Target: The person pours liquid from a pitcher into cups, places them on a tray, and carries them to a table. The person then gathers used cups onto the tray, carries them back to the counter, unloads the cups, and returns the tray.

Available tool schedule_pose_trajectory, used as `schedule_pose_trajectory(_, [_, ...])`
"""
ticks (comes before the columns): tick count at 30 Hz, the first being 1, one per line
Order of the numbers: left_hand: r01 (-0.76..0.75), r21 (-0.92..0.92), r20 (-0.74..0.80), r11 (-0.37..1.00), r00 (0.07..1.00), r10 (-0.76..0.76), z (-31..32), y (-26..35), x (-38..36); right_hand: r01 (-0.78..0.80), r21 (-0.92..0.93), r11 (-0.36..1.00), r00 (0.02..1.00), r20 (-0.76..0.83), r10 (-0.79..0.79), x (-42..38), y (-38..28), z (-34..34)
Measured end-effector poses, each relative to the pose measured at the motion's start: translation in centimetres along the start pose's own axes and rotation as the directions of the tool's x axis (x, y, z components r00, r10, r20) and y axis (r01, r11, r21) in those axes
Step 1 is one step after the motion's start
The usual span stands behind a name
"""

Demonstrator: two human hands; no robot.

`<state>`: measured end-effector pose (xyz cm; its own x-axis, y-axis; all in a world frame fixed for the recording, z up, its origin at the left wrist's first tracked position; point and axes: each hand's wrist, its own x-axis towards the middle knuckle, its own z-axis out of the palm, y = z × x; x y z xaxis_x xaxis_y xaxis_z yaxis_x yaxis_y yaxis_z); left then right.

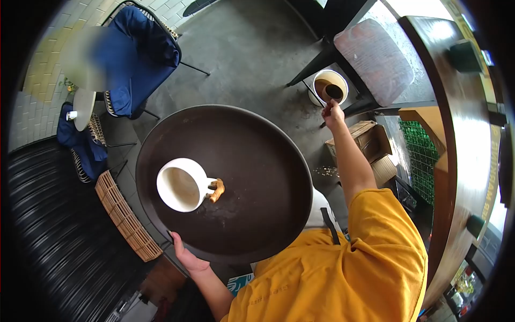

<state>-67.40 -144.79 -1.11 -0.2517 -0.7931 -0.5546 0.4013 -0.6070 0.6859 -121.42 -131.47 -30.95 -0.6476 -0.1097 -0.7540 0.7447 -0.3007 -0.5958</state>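
Note:
My left hand (189, 256) grips the near left rim of a large oval dark-brown tray (257, 214), its thumb up at the edge and the other fingers hidden beneath. On the tray stands a white mug (170, 185) with pale brown residue inside. Beside its handle lies a small crumpled tan-brown piece (216, 191). My right hand (333, 114) is stretched forward, fingers closed on a small round dark cup (333, 92). The cup is over the mouth of a white bucket (343, 80), which has brown stains inside.
An open cardboard box (370, 140) sits on the floor right of the bucket, near a chair with a worn seat (373, 61). A wooden counter (456, 134) runs along the right. Blue-cushioned chairs (155, 59) and a small round table (83, 110) stand at left.

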Motion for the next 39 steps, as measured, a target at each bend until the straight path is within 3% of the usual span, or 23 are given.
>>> schedule_pose_trajectory(3, [0.061, -0.014, 0.067, 0.998, 0.996, -0.06, 0.6, 1.9, 3.5, 0.061, -0.025, 0.998, 0.977, -0.204, -0.064, 5.3, -0.2, 1.7])
schedule_pose_trajectory(6, [0.017, 0.053, -0.012, 0.998, 1.0, -0.017, 1.8, 3.3, 6.5, 0.157, -0.274, 0.949, 0.908, -0.337, -0.248, 8.0, -1.2, 2.5])
schedule_pose_trajectory(7, [0.014, 0.051, -0.007, 0.999, 1.0, -0.014, 2.8, 0.5, 6.6, 0.113, -0.566, 0.817, 0.868, -0.344, -0.358, 11.2, -3.6, 0.3])
schedule_pose_trajectory(8, [0.042, 0.043, 0.018, 0.998, 0.999, -0.043, 2.5, 1.5, 7.9, 0.096, -0.717, 0.69, 0.806, -0.352, -0.477, 12.1, -3.5, 0.4])
schedule_pose_trajectory(9, [0.072, 0.034, 0.039, 0.997, 0.997, -0.073, 2.6, 2.0, 9.0, 0.053, -0.842, 0.537, 0.739, -0.329, -0.588, 12.5, -3.6, 0.8])
schedule_pose_trajectory(11, [0.079, 0.046, 0.016, 0.996, 0.997, -0.08, 3.1, 2.6, 10.4, -0.044, -0.964, 0.264, 0.735, -0.21, -0.645, 10.6, -4.9, 2.4])
schedule_pose_trajectory(13, [0.078, 0.06, -0.004, 0.995, 0.997, -0.078, 3.0, 3.3, 11.7, -0.084, -0.992, -0.089, 0.732, -0.001, -0.681, 11.3, -5.5, 2.0])
schedule_pose_trajectory(15, [0.11, 0.042, 0.053, 0.993, 0.992, -0.113, 3.5, 0.3, 11.2, -0.146, -0.963, -0.226, 0.742, 0.044, -0.669, 15.6, -7.1, -1.4])
schedule_pose_trajectory(17, [0.092, 0.079, -0.007, 0.993, 0.996, -0.091, 3.9, 0.7, 11.5, -0.11, -0.976, -0.186, 0.747, 0.043, -0.664, 14.9, -7.4, -0.9])
schedule_pose_trajectory(19, [0.075, 0.118, -0.065, 0.99, 0.996, -0.068, 4.2, 0.4, 11.3, -0.116, -0.951, -0.286, 0.747, 0.106, -0.656, 15.7, -8.2, -1.8])
schedule_pose_trajectory(21, [0.08, 0.112, -0.045, 0.99, 0.996, -0.075, 4.2, 0.4, 11.2, -0.076, -0.955, -0.286, 0.76, 0.13, -0.636, 16.1, -8.4, -2.5])
schedule_pose_trajectory(23, [0.076, 0.113, -0.042, 0.991, 0.997, -0.071, 3.8, 0.7, 11.1, 0.09, -0.915, -0.393, 0.556, 0.374, -0.743, 17.4, -8.3, -3.7])
schedule_pose_trajectory(26, [0.073, 0.095, -0.049, 0.993, 0.996, -0.069, 4.0, 0.8, 11.2, 0.019, -0.898, -0.439, 0.524, 0.383, -0.761, 20.6, -7.7, -5.2])
schedule_pose_trajectory(27, [0.075, 0.08, -0.059, 0.994, 0.996, -0.07, 4.0, 1.0, 11.1, 0.019, -0.899, -0.438, 0.519, 0.383, -0.764, 18.7, -7.8, -3.8])
schedule_pose_trajectory(29, [0.09, 0.056, -0.014, 0.994, 0.996, -0.09, 3.1, 1.5, 10.7, 0.06, -0.99, -0.131, 0.755, 0.131, -0.642, 11.9, -8.1, 0.3])
schedule_pose_trajectory(30, [0.11, 0.037, 0.026, 0.993, 0.993, -0.111, 2.9, 1.9, 10.9, 0.058, -0.994, 0.097, 0.768, -0.017, -0.64, 11.7, -7.3, 0.4])
schedule_pose_trajectory(31, [0.111, 0.029, 0.035, 0.993, 0.993, -0.112, 2.9, 2.6, 11.0, 0.127, -0.956, 0.266, 0.709, -0.1, -0.698, 12.7, -5.4, 0.0])
schedule_pose_trajectory(32, [0.091, 0.049, 0.018, 0.995, 0.996, -0.092, 3.1, 3.0, 11.2, 0.151, -0.734, 0.662, 0.88, -0.205, -0.428, 11.6, -5.2, 0.3])
schedule_pose_trajectory(33, [0.068, 0.067, 0.002, 0.995, 0.998, -0.069, 3.3, 3.5, 11.4, 0.169, -0.399, 0.901, 0.943, -0.199, -0.265, 11.5, -3.8, -0.2])
schedule_pose_trajectory(34, [0.061, 0.057, 0.014, 0.996, 0.998, -0.062, 3.5, 4.1, 11.5, 0.095, -0.159, 0.983, 0.989, -0.096, -0.111, 11.1, -2.7, -1.2])
schedule_pose_trajectory(36, [0.057, 0.035, 0.025, 0.998, 0.998, -0.058, 3.8, 2.9, 9.4, -0.093, -0.047, 0.995, 0.992, -0.094, 0.088, 4.5, -2.7, -2.6])
schedule_pose_trajectory(37, [0.049, 0.038, 0.072, 0.998, 0.996, -0.052, 4.0, 3.4, 9.6, -0.071, -0.19, 0.979, 0.997, -0.02, 0.069, 1.5, -2.3, -2.6])
schedule_pose_trajectory(39, [0.027, 0.03, 0.06, 0.999, 0.998, -0.029, 3.7, 4.0, 9.7, -0.075, -0.3, 0.951, 0.988, 0.106, 0.112, -6.6, -2.6, -1.7])
